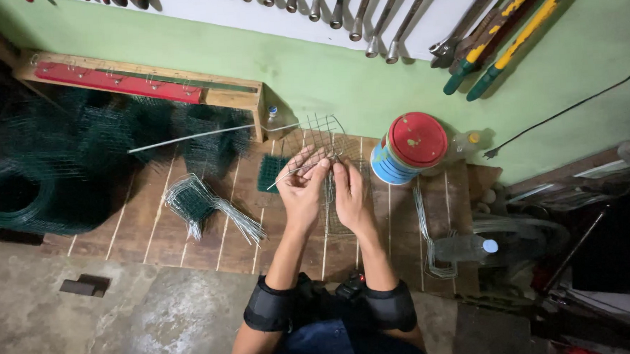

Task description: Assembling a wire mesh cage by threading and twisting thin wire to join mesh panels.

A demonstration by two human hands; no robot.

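Fingers of the left hand (300,188) curl closed around a thin wire (295,172) and the near edge of a piece of wire mesh (322,135); the right hand (348,191) pinches the same mesh from the other side, fingertips together. That mesh stands tilted on the wooden board (147,230), just in front of the green wall (339,80), with another flat mesh sheet under the hands. Just right of it stands a round tin (407,147), blue-sided with a pale band and a red lid. Left of the hands lies a bundle of bent wire pieces (206,206), and further left dark green rolls of mesh (42,182). A clear plastic bottle (463,248) with a pale cap lies at the right. Long-handled cutters (507,30) with yellow arms and green grips hang on the wall above.
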